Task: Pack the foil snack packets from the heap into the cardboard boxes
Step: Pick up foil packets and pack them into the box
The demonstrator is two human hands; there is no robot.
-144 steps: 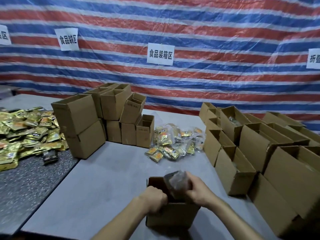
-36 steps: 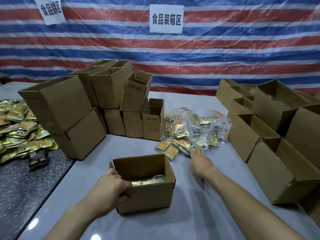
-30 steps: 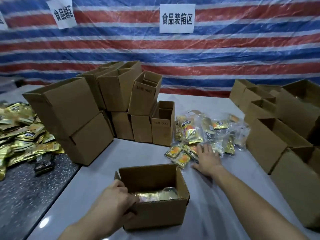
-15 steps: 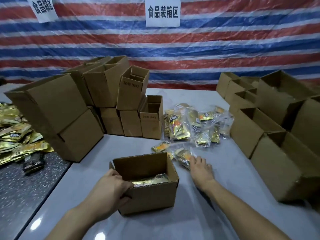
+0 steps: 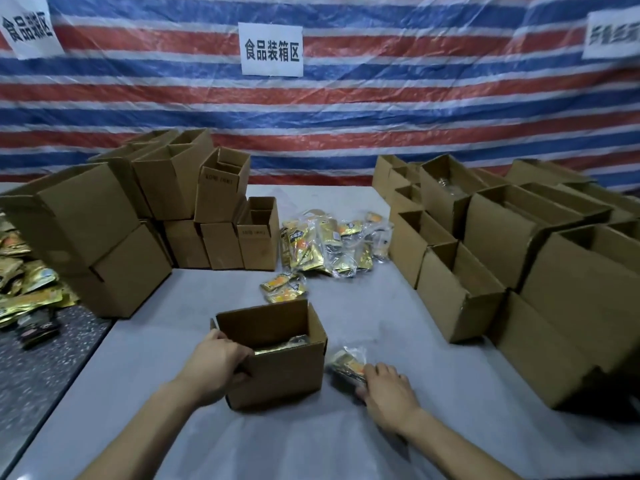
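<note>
An open cardboard box [image 5: 277, 372] stands in front of me on the grey table, with a foil packet lying inside it. My left hand [image 5: 216, 367] grips the box's left wall. Just right of the box, my right hand [image 5: 386, 388] holds a clear bag of foil snack packets [image 5: 348, 363] on the table. The heap of bagged foil packets [image 5: 327, 245] lies farther back at the middle. A pair of loose packets [image 5: 282, 289] sits between the heap and the box.
Stacked empty boxes [image 5: 104, 237] stand at the back left, and rows of open boxes [image 5: 491, 258] line the right side. More gold packets [image 5: 20, 282] lie on the dark table at the far left. A striped tarp with paper signs hangs behind.
My right hand reached to the heap, then drew a bag of packets back toward me, beside the box. My left hand stayed on the box.
</note>
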